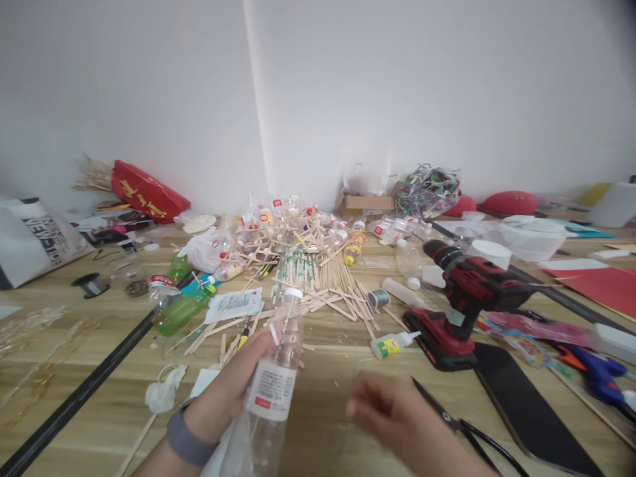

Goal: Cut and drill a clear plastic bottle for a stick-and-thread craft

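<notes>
My left hand (pixel 258 361), with a grey band at the wrist, is closed around a clear plastic bottle (pixel 293 331). The bottle has a white cap and a white printed label, and leans slightly with its cap pointing away from me. A small white piece shows by my thumb; its kind is unclear. To the right of the bottle, my right hand (pixel 380 411) hovers over the table, blurred, its fingers curled inward. Whether it holds anything cannot be made out. Black scissors (pixel 450 421) lie just beside it, and a small glue bottle (pixel 395 344) lies beyond.
A red cordless drill (pixel 464 298) stands at right, near a black flat slab (pixel 531 404) and a blue glue gun (pixel 596 371). Wooden sticks (pixel 342 291) and plastic bottles pile up ahead. A black pole (pixel 94 377) crosses the left side, near a green bottle (pixel 183 310).
</notes>
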